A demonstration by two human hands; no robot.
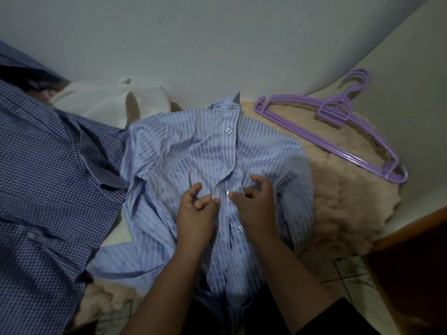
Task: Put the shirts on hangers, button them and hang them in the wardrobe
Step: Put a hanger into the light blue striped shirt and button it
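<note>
Your left hand (196,209) pinches the placket edge of the light blue striped shirt (188,151) between thumb and curled fingers, right at the middle of the shirt front. Your right hand (256,204) sits just across the placket from it, thumb pressed toward a small clear button (227,193) and the other fingers bent and lifted over the fabric; you have a light grip on the cloth at the button rather than a full fist. Both hands nearly meet over that button.

You have the striped shirt lying front-up on a fuzzy beige blanket (343,197), collar (229,105) pointing away from you toward the wall, its lower part hanging down toward your lap. One button (228,130) shows below the collar, and another (240,228) shows below your hands. Whether a hanger is inside the shirt cannot be told.

To your left, a dark blue checked shirt (48,165) is spread out, its edge touching the striped shirt. Behind them a white garment (104,100) lies crumpled against the grey wall (193,39).

To your right, a stack of purple plastic hangers (338,126) rests on the far edge of the blanket, hooks pointing up toward the wall, well apart from your hands. A brown wooden edge (411,250) shows at the lower right, with tiled floor (348,272) beside it.
</note>
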